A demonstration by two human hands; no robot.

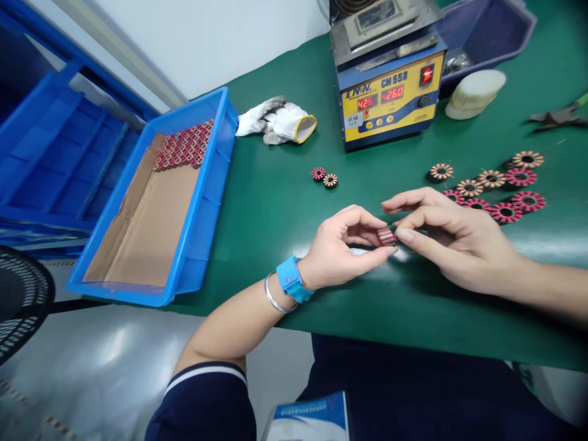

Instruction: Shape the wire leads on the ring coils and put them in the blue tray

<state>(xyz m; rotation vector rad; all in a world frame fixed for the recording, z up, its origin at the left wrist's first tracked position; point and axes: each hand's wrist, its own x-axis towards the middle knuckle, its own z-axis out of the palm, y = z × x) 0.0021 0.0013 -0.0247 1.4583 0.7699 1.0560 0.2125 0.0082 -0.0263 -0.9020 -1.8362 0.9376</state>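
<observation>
A small motor stator, red with pale stripes along its side, is pinched between the thumb and fingers of my left hand. My right hand is just to the right of it. Its thumb and a finger come together at the stator's right end, with the index finger raised above; whatever lies between those tips is too small to make out. Behind my hands, a red stator and a copper-coloured stator lie side by side on the green table. Several more stators are grouped beyond my right hand, partly hidden by it.
At the left, a blue bin lined with cardboard holds rows of stators. White gloves lie beside it. A solder pot with a lit display stands at the back, near a grey bin, a pale sponge-like block and pliers.
</observation>
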